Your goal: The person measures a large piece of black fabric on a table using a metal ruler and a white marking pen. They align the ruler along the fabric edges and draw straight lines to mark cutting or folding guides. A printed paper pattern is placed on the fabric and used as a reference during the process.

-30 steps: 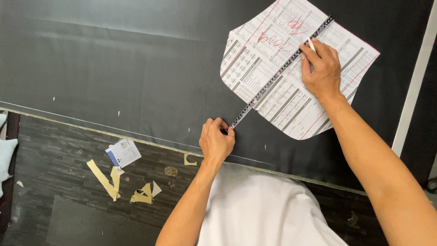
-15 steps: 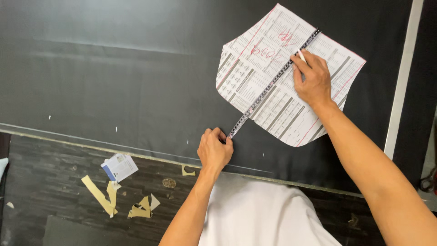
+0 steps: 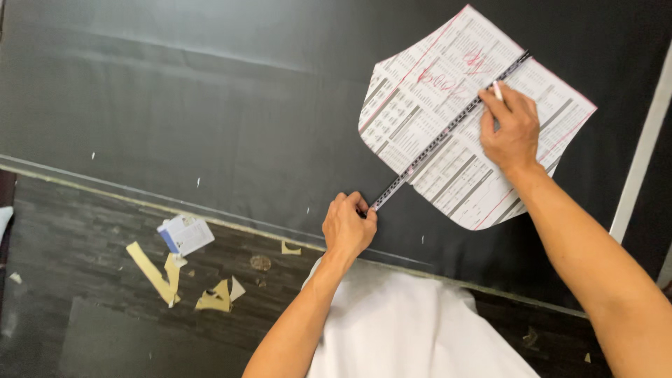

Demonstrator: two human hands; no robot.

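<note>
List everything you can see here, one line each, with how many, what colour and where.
dark cloth: one, black, spread over the table.
paper pattern: one, white newsprint with red lines, lying on the cloth at upper right.
measuring tape: one, black and white, stretched across the pattern.
chalk stick: one, white, in the right hand.
paper scraps: several, tan, on the floor at lower left.
small card: one, white and blue, on the floor by the scraps.
white garment: one, on the person, bottom centre.
left hand: pinches the tape's near end.
right hand: presses the tape on the pattern.
</note>
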